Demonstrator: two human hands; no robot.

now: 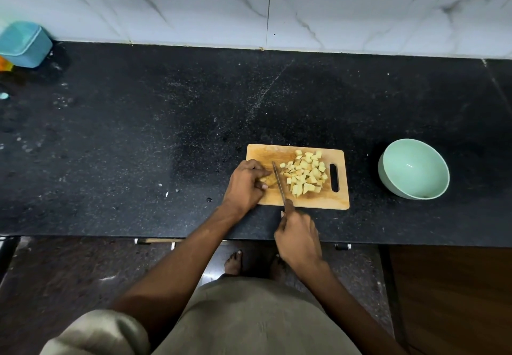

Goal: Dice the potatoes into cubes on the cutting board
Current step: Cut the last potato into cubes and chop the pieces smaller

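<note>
1. Head view: the last uncut pale-yellow potato piece (268,179) lies on the rectangular wooden cutting board (318,202), under the left hand (245,184), whose curled fingers pinch it.
2. Just right of those fingers stands the thin steel knife (278,181); its long axis runs away from the body.
3. The right hand (297,237) grips the knife handle.
4. Beyond the blade lie the yellow potato cubes (304,173); a mint-green round bowl (413,168) stands well apart.

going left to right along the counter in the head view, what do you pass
blue tub → left hand holding an uncut potato piece → knife → pile of potato cubes → handle slot of the cutting board → green bowl
</note>
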